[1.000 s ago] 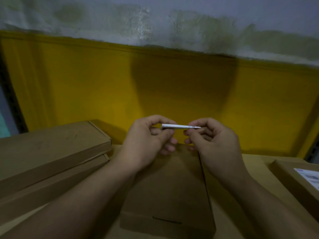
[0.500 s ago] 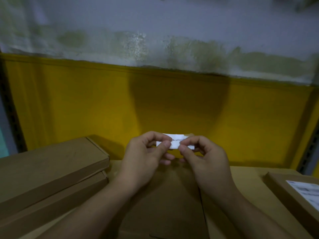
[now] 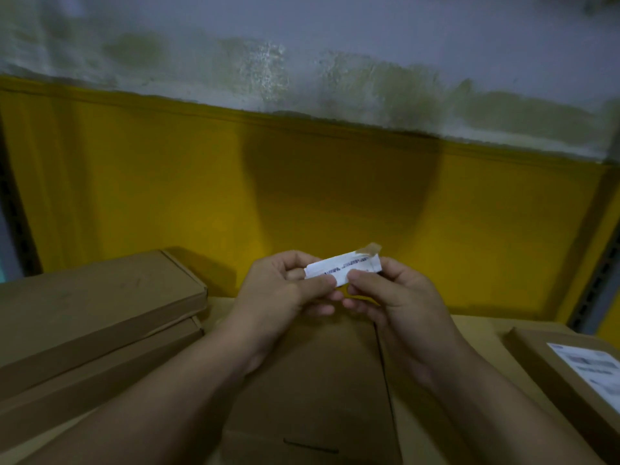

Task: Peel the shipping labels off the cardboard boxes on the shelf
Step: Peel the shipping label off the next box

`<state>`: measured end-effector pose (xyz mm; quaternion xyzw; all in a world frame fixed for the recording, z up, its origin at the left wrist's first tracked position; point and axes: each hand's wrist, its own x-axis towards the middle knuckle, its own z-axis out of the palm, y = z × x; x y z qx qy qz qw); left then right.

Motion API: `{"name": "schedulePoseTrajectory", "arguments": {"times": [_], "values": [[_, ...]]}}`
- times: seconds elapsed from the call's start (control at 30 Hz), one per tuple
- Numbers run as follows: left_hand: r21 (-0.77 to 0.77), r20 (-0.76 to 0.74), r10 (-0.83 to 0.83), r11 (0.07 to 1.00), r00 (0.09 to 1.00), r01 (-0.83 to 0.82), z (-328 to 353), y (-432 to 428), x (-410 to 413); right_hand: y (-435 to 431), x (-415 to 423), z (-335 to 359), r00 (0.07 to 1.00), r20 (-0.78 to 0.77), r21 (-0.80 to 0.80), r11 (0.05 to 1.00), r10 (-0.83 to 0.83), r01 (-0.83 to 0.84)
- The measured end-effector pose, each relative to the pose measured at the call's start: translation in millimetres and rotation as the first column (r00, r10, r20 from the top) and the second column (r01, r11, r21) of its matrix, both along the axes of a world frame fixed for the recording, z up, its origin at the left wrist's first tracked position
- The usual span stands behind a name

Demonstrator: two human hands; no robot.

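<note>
White paper folded into a narrow strip, the shipping label [image 3: 339, 268] was held in the air above the far end of the middle box [image 3: 318, 380], clear of its lid, with blurred dark print running along its length. The left hand [image 3: 285, 290] pinched the strip's left end between a curled thumb and fingers. The right hand [image 3: 399, 297] pinched its lower edge and right end the same way, so both hands were closed on the paper with their thumbs nearly meeting. A scrap of brown tape [image 3: 370, 249] stuck up from the strip's upper right corner. The middle box, a flat cardboard carton with a dark slot near its front edge, lay beneath both forearms. Just left of the middle box sat a stack of 2 flat cartons, the upper box [image 3: 100, 297] lying slightly askew on the lower box [image 3: 117, 357]. Well to the right of the middle box lay the right-hand box [image 3: 553, 370], with a white label [image 3: 590, 367] stuck flat on its lid, its print too blurred to read. All 4 rested on a pale shelf board [image 3: 476, 333]. Behind the middle box rose a yellow panel [image 3: 167, 179], and above that a stained grey wall [image 3: 335, 45].
</note>
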<state>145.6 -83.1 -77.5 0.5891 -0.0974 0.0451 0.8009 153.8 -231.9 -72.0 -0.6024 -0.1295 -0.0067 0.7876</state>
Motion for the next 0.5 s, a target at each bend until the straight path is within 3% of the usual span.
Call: {"name": "schedulePoseTrajectory", "arguments": {"times": [0.37, 0.43, 0.5], "values": [[0.091, -0.009, 0.024, 0.996, 1.0, -0.023, 1.4, -4.1, -0.9, 0.8, 0.3, 0.3, 0.994, 0.01, -0.038, 0.993, -0.112, 0.113], [0.124, -0.02, 0.051, 0.991, 0.999, -0.048, 1.0, -4.8, -1.4, 1.7, -1.3, -2.0, 0.978, 0.105, -0.119, 0.975, -0.178, 0.19], [0.191, -0.025, 0.064, 0.98, 0.998, -0.058, -1.2, -4.6, -1.6, 1.8, -1.9, -3.7, 0.923, 0.298, -0.264, 0.908, -0.243, 0.324]]}}
